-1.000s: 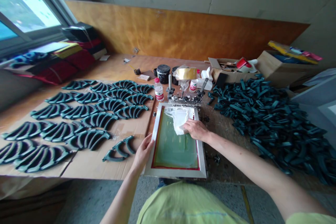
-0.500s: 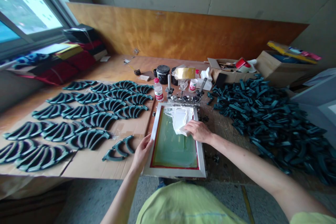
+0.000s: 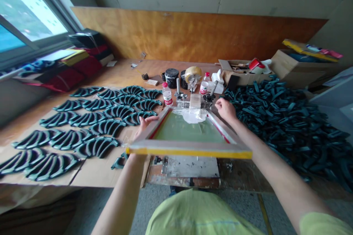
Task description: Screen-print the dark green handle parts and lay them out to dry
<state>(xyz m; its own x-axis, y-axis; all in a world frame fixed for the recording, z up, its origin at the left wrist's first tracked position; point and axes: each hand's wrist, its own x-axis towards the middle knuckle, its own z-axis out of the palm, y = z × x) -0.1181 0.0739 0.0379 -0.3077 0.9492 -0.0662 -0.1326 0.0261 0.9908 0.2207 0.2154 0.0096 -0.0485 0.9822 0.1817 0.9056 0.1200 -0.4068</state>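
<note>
My left hand (image 3: 145, 125) grips the left side of a screen-printing frame (image 3: 190, 146), whose near end is tilted up off the bench. White ink (image 3: 194, 117) lies at the far end of its green mesh. A squeegee blade (image 3: 195, 102) rests upright there, against the hinge clamps. My right hand (image 3: 226, 110) is beside the frame's far right corner, off the squeegee, with fingers loosely curled and slightly apart; I see nothing in it. Under the raised frame shows a flat metal base plate (image 3: 193, 166). Dark green curved handles (image 3: 96, 147) lie in rows on cardboard to the left.
A large heap of dark green handles (image 3: 286, 125) covers the bench on the right. Behind the frame stand red-capped bottles (image 3: 167, 95), a black tub (image 3: 171, 78) and a tape roll (image 3: 193, 74). Cardboard boxes (image 3: 293, 68) sit at the back right.
The frame's near end has swung up from the bench with my left hand. My right hand has let go of the squeegee at the far end and moved right.
</note>
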